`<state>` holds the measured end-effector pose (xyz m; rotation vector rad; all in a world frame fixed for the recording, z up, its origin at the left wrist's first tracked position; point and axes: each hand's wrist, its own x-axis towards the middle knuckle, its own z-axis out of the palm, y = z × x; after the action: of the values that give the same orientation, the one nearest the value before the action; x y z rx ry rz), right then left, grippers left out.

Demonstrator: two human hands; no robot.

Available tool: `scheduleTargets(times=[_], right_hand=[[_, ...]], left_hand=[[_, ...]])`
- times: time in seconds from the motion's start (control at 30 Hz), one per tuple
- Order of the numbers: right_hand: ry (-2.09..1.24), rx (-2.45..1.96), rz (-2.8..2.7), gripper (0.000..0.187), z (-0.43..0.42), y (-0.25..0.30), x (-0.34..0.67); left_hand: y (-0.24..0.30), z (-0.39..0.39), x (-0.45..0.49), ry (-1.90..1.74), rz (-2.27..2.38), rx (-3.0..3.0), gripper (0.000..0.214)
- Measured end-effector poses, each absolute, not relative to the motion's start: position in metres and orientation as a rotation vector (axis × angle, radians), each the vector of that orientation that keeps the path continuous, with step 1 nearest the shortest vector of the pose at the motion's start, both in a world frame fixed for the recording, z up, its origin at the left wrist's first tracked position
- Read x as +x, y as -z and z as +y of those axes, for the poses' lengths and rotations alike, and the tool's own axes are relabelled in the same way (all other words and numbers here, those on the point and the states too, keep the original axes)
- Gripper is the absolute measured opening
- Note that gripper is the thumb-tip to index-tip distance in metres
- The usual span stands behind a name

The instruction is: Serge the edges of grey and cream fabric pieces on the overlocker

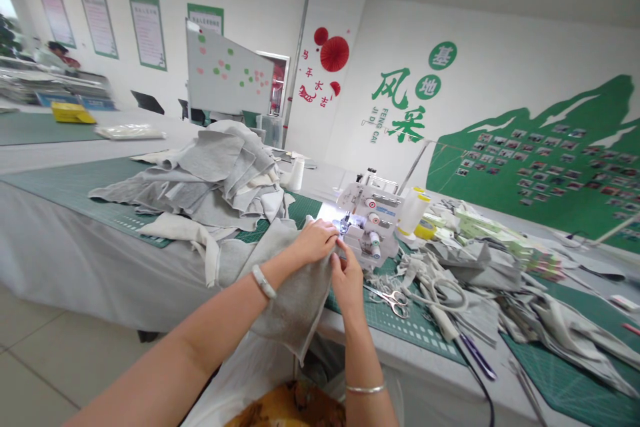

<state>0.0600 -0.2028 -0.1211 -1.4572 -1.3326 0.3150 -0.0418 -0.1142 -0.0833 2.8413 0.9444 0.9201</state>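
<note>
- Grey cloth [295, 300] is hanging down between both hands, its upper edge reaching the needle area of a white overlock machine [367, 223].
- Left hand [313, 243] is holding the cloth from above, fingers closed over it.
- Right hand [347, 280] is pinching the cloth's edge just beside the machine.
- Steel scissors [393, 300] are lying on a green cutting mat [395, 330] near the right hand.
- A heap of grey offcuts [215, 173] is sitting left of the hands, with thread cones [413, 210] standing just beside the machine.
</note>
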Motion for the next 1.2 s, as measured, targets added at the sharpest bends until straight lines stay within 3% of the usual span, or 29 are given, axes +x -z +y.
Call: scheduleTargets(times=[1.2], right_hand=[[-0.179,-1.533,-1.231,0.042,-0.204,0.119,0.060]], left_hand=[[0.077,-0.103,-0.045,-0.935,0.719,2.825,0.024]])
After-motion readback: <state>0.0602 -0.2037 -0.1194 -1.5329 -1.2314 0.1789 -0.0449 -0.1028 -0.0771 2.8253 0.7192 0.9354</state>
